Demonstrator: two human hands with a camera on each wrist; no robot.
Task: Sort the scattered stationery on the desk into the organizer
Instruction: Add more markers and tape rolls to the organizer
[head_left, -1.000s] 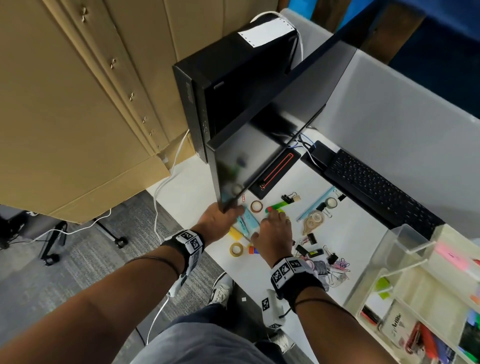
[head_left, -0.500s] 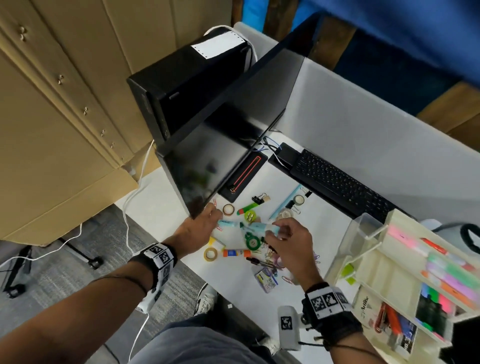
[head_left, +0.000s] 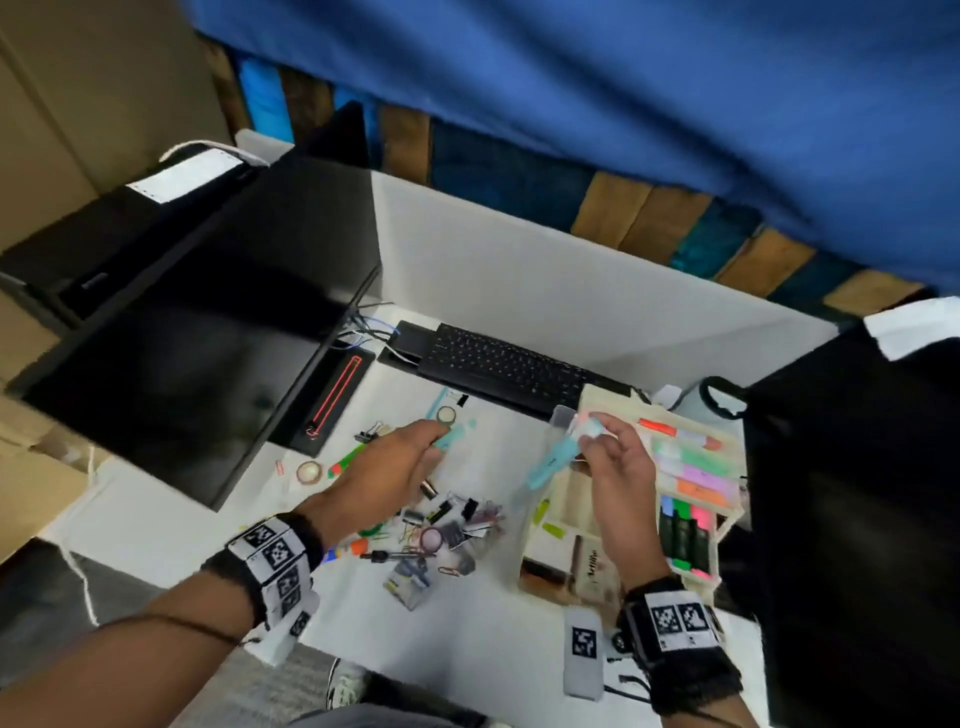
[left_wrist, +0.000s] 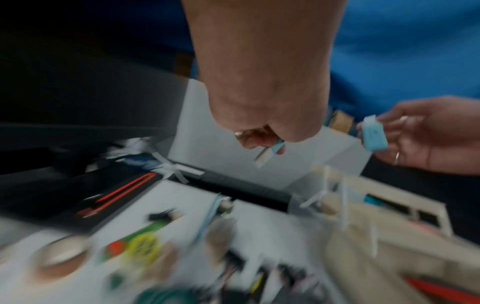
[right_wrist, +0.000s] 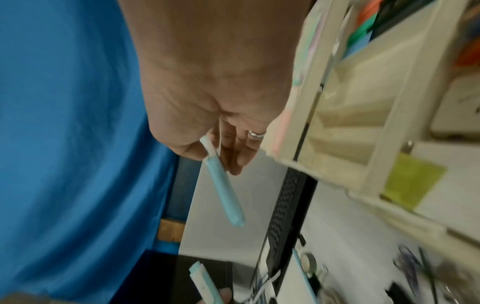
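Note:
My right hand (head_left: 589, 441) pinches a slim light-blue pen-like item (head_left: 553, 460) by its white end, just left of the cream organizer (head_left: 605, 402). In the right wrist view the light-blue item (right_wrist: 224, 185) hangs from thumb and fingers beside the organizer (right_wrist: 384, 115). My left hand (head_left: 439, 441) is above the desk and pinches a shorter teal-and-white piece (head_left: 460, 430), seen blurred in the left wrist view as a teal-and-white piece (left_wrist: 270, 153). The organizer holds several highlighters (head_left: 696, 467).
Binder clips and paper clips (head_left: 457, 525), a tape roll (head_left: 309, 472), a green marker (head_left: 347, 460) and a glue stick (head_left: 358, 546) lie scattered on the white desk. A monitor (head_left: 208, 364) stands left, a keyboard (head_left: 509, 364) behind, a black tower (head_left: 857, 493) right.
Both hands left the pile by the monitor, met at a light-blue item, then parted, each holding a piece. The right hand moved right to the organizer. The head view swung right.

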